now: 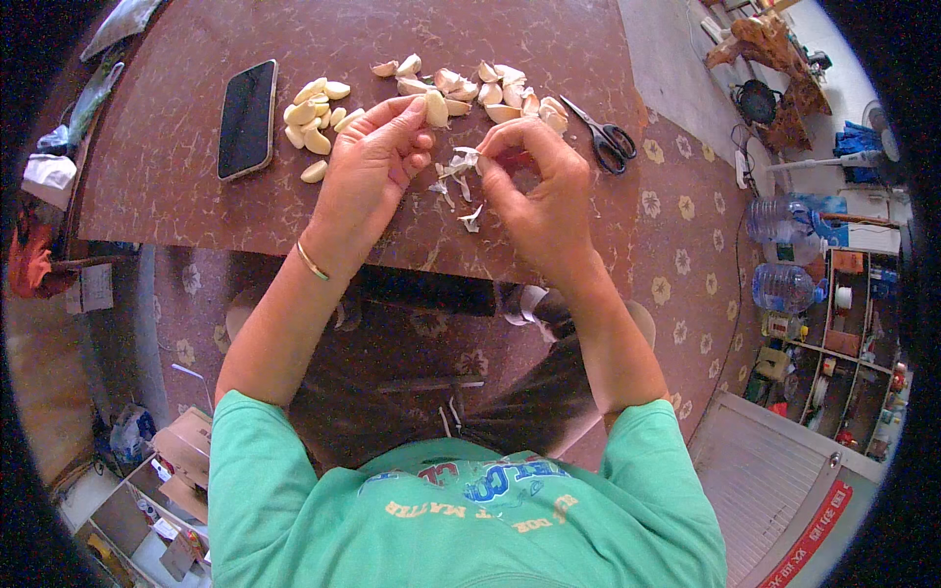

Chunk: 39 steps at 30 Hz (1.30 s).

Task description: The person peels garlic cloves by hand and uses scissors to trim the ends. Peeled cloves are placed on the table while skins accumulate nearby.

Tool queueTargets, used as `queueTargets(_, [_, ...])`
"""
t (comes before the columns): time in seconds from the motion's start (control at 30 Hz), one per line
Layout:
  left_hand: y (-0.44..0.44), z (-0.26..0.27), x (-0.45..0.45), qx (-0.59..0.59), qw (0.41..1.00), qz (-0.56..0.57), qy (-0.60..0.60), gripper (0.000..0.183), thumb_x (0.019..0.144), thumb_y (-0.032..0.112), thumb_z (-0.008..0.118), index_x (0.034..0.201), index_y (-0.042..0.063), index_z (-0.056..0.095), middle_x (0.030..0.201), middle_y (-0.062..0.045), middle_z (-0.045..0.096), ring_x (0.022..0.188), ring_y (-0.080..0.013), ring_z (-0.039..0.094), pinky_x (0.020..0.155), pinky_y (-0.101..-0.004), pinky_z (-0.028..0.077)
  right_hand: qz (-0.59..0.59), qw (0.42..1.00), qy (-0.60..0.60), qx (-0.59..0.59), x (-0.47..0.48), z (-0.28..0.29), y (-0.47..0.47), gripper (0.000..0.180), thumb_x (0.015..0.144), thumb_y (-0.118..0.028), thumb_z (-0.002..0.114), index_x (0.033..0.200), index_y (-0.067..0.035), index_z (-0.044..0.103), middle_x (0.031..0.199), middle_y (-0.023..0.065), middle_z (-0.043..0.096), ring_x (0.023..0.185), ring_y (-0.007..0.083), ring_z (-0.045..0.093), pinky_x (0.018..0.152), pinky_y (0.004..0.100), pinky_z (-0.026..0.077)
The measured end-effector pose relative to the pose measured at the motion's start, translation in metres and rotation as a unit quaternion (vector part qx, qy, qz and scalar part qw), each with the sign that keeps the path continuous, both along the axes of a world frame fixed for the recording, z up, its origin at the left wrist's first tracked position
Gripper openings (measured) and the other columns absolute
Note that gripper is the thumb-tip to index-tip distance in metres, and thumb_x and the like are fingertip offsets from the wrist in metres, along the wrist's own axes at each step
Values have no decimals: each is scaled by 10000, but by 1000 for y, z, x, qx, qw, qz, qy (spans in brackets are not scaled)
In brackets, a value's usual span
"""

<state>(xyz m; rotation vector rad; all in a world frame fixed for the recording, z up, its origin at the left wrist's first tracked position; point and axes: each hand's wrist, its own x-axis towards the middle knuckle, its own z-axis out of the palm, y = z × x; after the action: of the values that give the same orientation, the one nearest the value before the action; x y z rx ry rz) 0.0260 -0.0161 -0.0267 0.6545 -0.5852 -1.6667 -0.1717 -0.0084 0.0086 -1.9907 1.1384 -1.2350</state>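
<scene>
My left hand (382, 151) pinches a peeled-looking garlic clove (436, 109) between thumb and fingertips, above the table. To its right, my right hand (533, 173) holds a piece of papery garlic skin (466, 157) between thumb and forefinger. Loose scraps of skin (470, 218) lie on the table between the hands. Several smooth, peeled garlic cloves (316, 141) are grouped left of my left hand. Several cloves still in their skins (503, 112) lie beyond both hands, partly hidden by the fingers.
Black-handled scissors (612, 143) lie right of the unpeeled cloves, blades pointing away. A smartphone (248, 120) rests at the left on the brown marbled table (176, 209). Large plastic bottles (785, 287) and a compartmented shelf (845, 345) stand at the far right, beyond the patterned floor.
</scene>
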Motion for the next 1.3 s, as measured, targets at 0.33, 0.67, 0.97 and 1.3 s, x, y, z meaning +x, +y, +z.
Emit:
queueTargets(0.33, [5,9,-9,-40,997,-67,-23,240,1036,135,648,1239,12,678,1080,-63,744,905,-90,715,752,-205,609,-14,995,-85,50,7,12,5,123,873,-22,768,979,-22,705,933,103,723,800,185,715,714,322,574])
queueTargets(0.67, [5,14,-6,-45,992,-111,-29,198,1001,200,722,1088,22,735,954,-28,737,799,-64,692,717,-203,599,19,996,-81,20,2,9,1,188,851,14,771,1025,-42,724,973,87,727,854,188,733,749,316,598])
queueTargets(0.97, [6,14,-7,-11,994,-111,16,186,995,197,728,1062,24,732,935,-26,732,757,-57,694,671,-177,605,42,999,-6,1,-3,11,1,182,885,38,765,1058,-3,727,1030,60,699,949,136,705,825,263,585])
queueTargets(1.3, [6,13,-8,0,993,-114,16,183,995,190,728,1060,19,727,929,-28,731,760,-59,699,671,-171,604,29,997,-68,-6,3,6,1,143,856,9,771,985,-22,718,928,90,701,810,183,718,712,310,585])
